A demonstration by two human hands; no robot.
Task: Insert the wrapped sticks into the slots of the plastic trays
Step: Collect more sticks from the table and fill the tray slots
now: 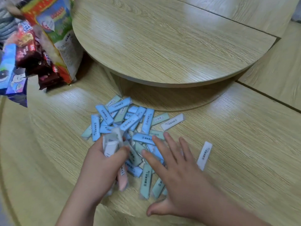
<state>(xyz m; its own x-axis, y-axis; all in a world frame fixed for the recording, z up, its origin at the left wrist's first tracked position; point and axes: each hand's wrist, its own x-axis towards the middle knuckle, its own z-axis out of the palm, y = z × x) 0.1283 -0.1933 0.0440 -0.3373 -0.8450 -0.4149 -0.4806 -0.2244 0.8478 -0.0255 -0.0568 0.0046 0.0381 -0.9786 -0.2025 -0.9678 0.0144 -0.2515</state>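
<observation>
Fingers of the left hand are curled round a translucent plastic piece with something white inside. Motion blur hides whether it is a tray or a wrapper. The right hand lies flat, its fingers straight and spread, grasping nothing, with the tips resting on the near right part of the pile of wrapped sticks. The pile lies on the wooden tabletop.

Behind the pile stands one raised round turntable of the same wood; its rim overhangs the pile's far edge and shades it. Far left of the pile are snack packs: a tall printed bag, dark red packets and a blue box cut off by the frame edge.

Right of the pile, one white stick lies alone, apart from the rest. A second white stick lies at the pile's far right edge, just beside a green one. One pink stick shows at the near left edge, partly hidden by the left wrist.

Both hands cover the near part of the pile. The blue and green sticks overlap too much for an exact count.
</observation>
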